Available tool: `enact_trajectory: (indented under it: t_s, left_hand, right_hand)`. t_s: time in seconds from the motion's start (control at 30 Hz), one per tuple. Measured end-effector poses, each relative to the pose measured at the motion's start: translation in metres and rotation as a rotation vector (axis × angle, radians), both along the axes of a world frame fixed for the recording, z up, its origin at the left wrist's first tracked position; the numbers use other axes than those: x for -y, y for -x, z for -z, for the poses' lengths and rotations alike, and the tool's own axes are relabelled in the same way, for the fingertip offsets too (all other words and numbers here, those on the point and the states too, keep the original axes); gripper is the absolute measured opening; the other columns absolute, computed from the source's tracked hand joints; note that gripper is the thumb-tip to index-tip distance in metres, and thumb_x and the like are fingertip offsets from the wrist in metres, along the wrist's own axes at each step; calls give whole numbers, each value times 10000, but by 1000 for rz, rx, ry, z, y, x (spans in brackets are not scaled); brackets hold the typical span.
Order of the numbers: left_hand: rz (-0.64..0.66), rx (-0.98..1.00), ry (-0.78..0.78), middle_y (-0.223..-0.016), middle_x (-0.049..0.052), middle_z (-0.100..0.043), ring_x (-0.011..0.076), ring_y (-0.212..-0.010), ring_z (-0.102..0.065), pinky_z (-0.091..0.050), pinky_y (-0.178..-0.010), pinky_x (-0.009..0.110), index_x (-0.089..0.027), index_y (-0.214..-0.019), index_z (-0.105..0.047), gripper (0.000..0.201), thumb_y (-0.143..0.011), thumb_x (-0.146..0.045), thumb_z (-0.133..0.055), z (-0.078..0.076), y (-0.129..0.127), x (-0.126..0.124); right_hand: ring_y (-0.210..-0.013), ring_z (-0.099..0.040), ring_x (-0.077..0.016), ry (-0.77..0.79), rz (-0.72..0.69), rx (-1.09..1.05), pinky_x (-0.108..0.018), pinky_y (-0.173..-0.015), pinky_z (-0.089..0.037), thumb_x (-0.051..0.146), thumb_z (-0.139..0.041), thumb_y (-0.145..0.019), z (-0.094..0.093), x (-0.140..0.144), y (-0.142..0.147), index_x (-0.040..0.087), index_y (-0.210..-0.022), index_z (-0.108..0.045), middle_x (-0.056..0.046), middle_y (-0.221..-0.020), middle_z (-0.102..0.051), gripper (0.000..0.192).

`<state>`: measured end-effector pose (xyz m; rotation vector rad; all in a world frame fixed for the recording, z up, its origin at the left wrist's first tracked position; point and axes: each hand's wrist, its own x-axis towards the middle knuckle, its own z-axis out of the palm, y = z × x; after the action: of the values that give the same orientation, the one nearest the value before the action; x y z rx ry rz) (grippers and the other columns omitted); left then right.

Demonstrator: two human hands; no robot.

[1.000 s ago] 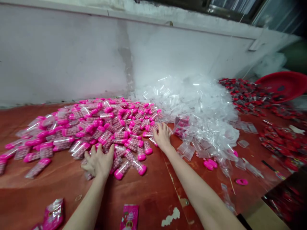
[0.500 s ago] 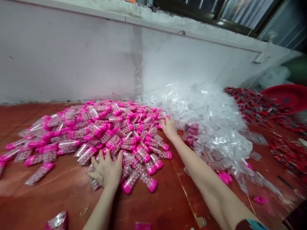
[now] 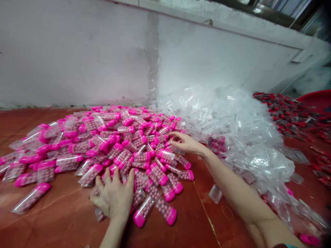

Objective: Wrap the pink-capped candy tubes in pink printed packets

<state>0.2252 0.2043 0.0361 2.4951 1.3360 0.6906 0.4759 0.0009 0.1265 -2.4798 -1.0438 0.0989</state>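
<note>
A wide heap of clear tubes with pink caps (image 3: 103,141), filled with pink beads and sealed in clear bags, lies on the red-brown table (image 3: 59,220). My left hand (image 3: 115,196) lies flat, fingers spread, on the near edge of the heap, pressing several tubes. My right hand (image 3: 184,143) reaches across to the heap's right side, fingers curled over a bagged tube there; whether it grips one I cannot tell. A big mound of empty clear plastic bags (image 3: 232,127) sits just right of that hand.
A white wall (image 3: 77,58) runs behind the heaps. At the far right lie red-capped packets (image 3: 289,113) and the rim of a red basin (image 3: 318,101). A loose clear bag (image 3: 216,193) and a pink cap (image 3: 309,238) lie near my right forearm.
The view has moved closer and left. My right hand turned from flat on the pile to curled over a tube at its right edge. My left hand stays pressed on the near tubes.
</note>
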Motion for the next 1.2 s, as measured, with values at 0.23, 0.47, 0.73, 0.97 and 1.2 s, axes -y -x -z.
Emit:
enact_trajectory:
  t_s: [0.23, 0.47, 0.73, 0.97, 1.2]
  left_hand:
    - [-7, -25, -30, -1752, 218, -667, 518, -1664, -531, -516, -1233, 794, -215, -1496, -853, 620, -1115, -590, -539, 3, 1, -3]
    - [-9, -91, -44, -1781, 229, -638, 507, -1686, -516, -507, -1262, 765, -159, -1490, -847, 660, -1132, -586, -495, 2, 1, -2]
    - [-16, -58, -12, -1789, 213, -635, 499, -1698, -500, -460, -1295, 783, -189, -1500, -842, 664, -1119, -588, -473, 0, 1, -1]
    - [-11, -20, 41, -1777, 198, -648, 519, -1709, -483, -449, -1283, 806, -309, -1529, -831, 630, -1080, -628, -526, 0, 3, -5]
    - [23, -49, 33, -1815, 192, -610, 510, -1728, -456, -455, -1291, 766, -315, -1563, -793, 695, -1096, -720, -476, 5, 6, -9]
  right_hand:
    - [-1657, -495, -443, 416, 295, 318, -569, -1283, -437, 51, -694, -1036, -21, -28, -60, 137, -1767, -582, -322, -1842, -497, 744]
    - [-1516, -614, -395, 466, 244, 409, -533, -1251, -389, 67, -519, -1138, -30, -34, -43, 95, -1607, -698, -332, -1610, -702, 502]
    - [-1366, -763, -380, 274, -92, 128, -489, -1177, -565, 459, -818, -1097, -40, -6, 47, 263, -1582, -725, -142, -1461, -829, 531]
    - [-1627, -565, -362, -15, 274, 60, -449, -1321, -455, 297, -702, -1167, -39, -64, -38, 128, -1786, -546, -258, -1802, -554, 660]
    - [-1609, -514, -379, -30, 356, 69, -519, -1381, -372, 257, -624, -1174, -20, -98, -61, 100, -1727, -598, -250, -1793, -543, 575]
